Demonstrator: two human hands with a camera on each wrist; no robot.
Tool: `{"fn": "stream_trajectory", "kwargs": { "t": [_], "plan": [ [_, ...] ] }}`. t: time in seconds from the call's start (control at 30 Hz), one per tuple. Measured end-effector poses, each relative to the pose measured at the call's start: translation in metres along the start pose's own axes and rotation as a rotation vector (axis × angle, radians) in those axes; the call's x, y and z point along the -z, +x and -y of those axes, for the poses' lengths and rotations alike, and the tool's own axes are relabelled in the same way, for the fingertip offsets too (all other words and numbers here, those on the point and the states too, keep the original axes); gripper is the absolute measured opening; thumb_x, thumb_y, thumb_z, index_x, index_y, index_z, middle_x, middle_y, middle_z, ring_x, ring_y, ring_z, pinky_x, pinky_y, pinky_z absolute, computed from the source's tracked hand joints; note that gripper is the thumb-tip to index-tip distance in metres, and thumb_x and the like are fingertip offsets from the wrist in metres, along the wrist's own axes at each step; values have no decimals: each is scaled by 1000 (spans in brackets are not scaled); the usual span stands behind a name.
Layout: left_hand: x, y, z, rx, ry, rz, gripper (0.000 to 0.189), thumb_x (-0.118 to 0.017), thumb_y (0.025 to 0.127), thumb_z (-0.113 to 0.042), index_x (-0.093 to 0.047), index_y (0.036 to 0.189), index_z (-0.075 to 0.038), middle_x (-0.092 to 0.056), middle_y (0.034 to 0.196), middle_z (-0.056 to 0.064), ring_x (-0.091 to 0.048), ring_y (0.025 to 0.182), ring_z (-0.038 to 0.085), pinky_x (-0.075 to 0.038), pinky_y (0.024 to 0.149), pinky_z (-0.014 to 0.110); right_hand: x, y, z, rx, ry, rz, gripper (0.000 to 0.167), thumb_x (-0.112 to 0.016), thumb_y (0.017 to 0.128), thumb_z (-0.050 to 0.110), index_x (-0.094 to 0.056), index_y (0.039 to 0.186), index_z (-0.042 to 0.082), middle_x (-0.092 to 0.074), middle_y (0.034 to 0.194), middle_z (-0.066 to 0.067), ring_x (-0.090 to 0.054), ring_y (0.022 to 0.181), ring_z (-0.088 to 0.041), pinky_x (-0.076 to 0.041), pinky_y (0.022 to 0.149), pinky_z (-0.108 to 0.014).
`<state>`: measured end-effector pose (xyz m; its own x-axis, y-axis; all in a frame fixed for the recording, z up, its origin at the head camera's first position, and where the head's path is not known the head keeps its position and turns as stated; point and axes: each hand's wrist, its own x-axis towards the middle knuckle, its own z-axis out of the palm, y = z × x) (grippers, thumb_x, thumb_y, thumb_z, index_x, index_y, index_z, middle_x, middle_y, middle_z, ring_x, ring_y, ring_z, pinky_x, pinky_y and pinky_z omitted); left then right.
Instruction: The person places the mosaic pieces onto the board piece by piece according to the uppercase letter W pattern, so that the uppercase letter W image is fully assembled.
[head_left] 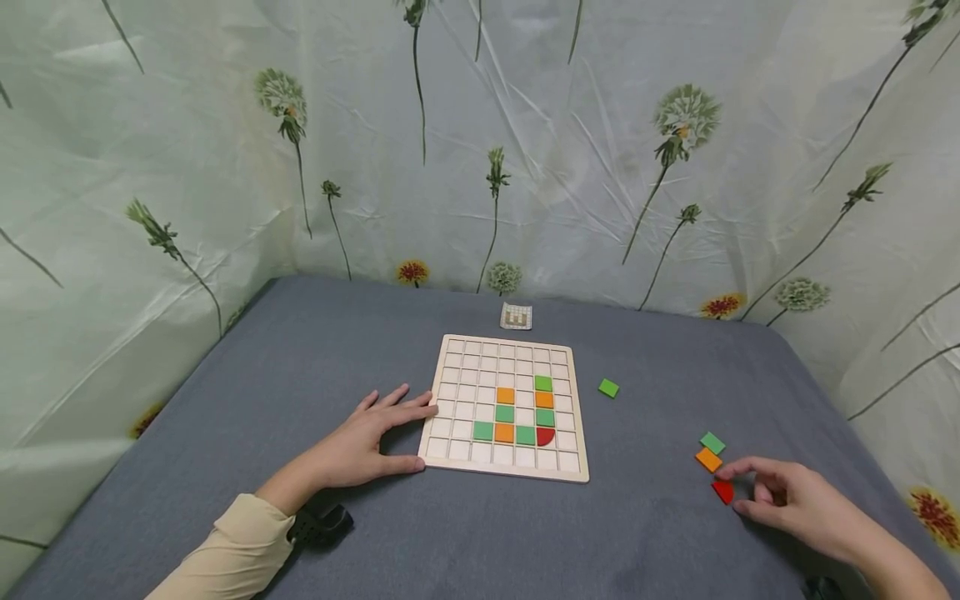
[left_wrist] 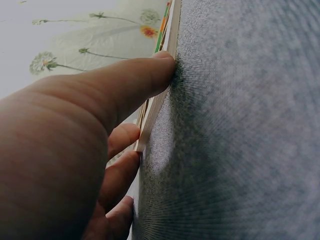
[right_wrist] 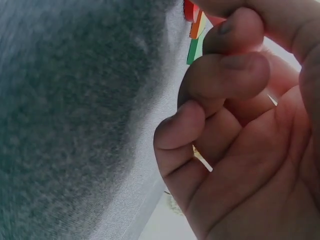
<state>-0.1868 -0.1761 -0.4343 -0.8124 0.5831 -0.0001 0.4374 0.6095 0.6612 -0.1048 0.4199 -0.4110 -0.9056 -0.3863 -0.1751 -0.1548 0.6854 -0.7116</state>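
Observation:
A square wooden grid board (head_left: 457, 358) lies on the table with several tiles in its cells: orange and green squares and a red quarter-circle tile (head_left: 545, 437). My left hand (head_left: 363, 446) spreads its fingers along the board's left edge, thumb near the front corner; the left wrist view has the thumb (left_wrist: 130, 82) against the rim. Off to the right, my right hand (head_left: 798, 500) pinches a second red quarter-circle tile (head_left: 723, 492) between thumb and index finger, low over the cloth. Its other fingers (right_wrist: 222, 75) curl toward the palm.
Just beyond the red tile lie an orange square tile (head_left: 708, 460) and a green one (head_left: 712, 442). A lighter green tile (head_left: 608, 388) is right of the board. Behind the board is a small card (head_left: 516, 316) with a printed grid. Flowered cloth (head_left: 360, 125) hangs behind the table.

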Motion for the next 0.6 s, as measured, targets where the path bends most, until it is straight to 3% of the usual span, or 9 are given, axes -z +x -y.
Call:
{"fn": "stream_trajectory", "kwargs": {
  "t": [0.37,0.6],
  "plan": [
    [0,1,-1,11,5,1,74,-84,93,-44,-56,158,-25,-39,174,0,-19,167,44,-2,128,76,1,2,4,-106,-53,1,26,-73,102,12,-69,124,-2,-53,74,10,-48,60,-5,-36,54,-28],
    [0,1,0,11,4,-1,74,-84,93,-44,-56,159,-26,-39,174,-1,-19,167,43,-2,128,77,0,5,7,-130,-83,-3,22,-74,102,17,-70,117,1,-51,73,10,-45,61,-2,-36,55,-27]
  ]
}}
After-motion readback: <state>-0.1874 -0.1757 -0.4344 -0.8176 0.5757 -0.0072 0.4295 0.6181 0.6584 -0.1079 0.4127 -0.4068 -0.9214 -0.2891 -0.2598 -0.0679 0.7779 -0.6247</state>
